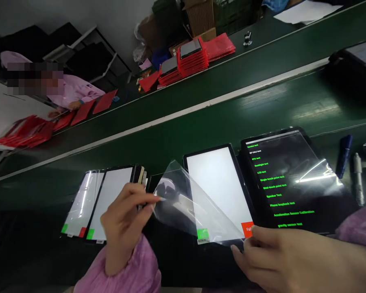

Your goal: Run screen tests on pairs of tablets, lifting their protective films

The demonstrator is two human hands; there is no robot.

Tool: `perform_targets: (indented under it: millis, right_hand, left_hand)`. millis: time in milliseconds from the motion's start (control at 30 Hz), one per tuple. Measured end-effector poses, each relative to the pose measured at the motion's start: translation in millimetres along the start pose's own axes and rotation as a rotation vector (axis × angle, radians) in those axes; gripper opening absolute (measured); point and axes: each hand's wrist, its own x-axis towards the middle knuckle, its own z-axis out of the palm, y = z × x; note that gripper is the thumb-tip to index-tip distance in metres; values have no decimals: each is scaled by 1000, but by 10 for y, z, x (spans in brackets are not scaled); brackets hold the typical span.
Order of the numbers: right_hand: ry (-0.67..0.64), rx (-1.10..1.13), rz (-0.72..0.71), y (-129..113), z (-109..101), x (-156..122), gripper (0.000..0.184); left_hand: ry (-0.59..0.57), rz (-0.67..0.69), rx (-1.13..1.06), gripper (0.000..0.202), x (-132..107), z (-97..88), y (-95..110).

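My left hand pinches the corner of a clear protective film and lifts it off a tablet with a white lit screen. My right hand rests on that tablet's near corner, fingers curled against its edge beside a red on-screen button. To the right lies a tablet with a dark screen and green test-menu text, a loose film glinting on it. Left of my left hand lies another white-screen tablet with a peeled film beside it.
A green conveyor belt runs across behind the tablets. Stacks of red bags with tablets sit on the far side. A person in a pink coat works at far left among red bags. Pens and tools lie at right.
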Motion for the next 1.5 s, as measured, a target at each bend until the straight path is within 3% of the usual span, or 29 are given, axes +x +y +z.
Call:
perform_targets:
  millis: [100, 200, 267, 333, 400, 500, 567, 700, 833, 1000, 1333, 1500]
  right_hand:
    - [-35, -9, 11, 69, -11, 58, 17]
    - [-24, 0, 56, 199, 19, 128, 20]
    - [-30, 42, 83, 376, 32, 180, 19]
    - [-79, 174, 131, 642, 26, 238, 17]
    - [-53, 361, 233, 981, 6, 288, 24]
    - [220, 550, 497, 1546, -34, 309, 13]
    - [396, 621, 654, 1884, -76, 273, 3]
    - [628, 625, 778, 2251, -216, 162, 11]
    - [665, 641, 808, 2183, -351, 148, 20]
    - [668, 580, 825, 1948, -431, 208, 23]
    - [621, 504, 951, 1646, -464, 269, 22]
    - [605, 532, 971, 1523, -458, 284, 22]
  left_hand:
    - [-75, -64, -75, 16, 259, 285, -143]
    - [-271, 4, -7, 27, 443, 582, -311]
    - [-386, 65, 38, 33, 506, 743, -465]
    - [-433, 26, -24, 39, 507, 839, -644]
    - [-368, -104, -186, 51, 443, 868, -817]
    - [-85, -345, -390, 64, 248, 846, -1001]
    - [33, -477, -448, 67, 66, 837, -1048]
    - [40, -610, -517, 74, -365, 909, -941]
    - [20, -645, -605, 80, -700, 1066, -673]
    - [16, -656, -645, 81, -788, 1190, -483]
    - [31, -631, -636, 78, -767, 1231, -520]
    - [65, -519, -624, 65, -803, 1209, -614]
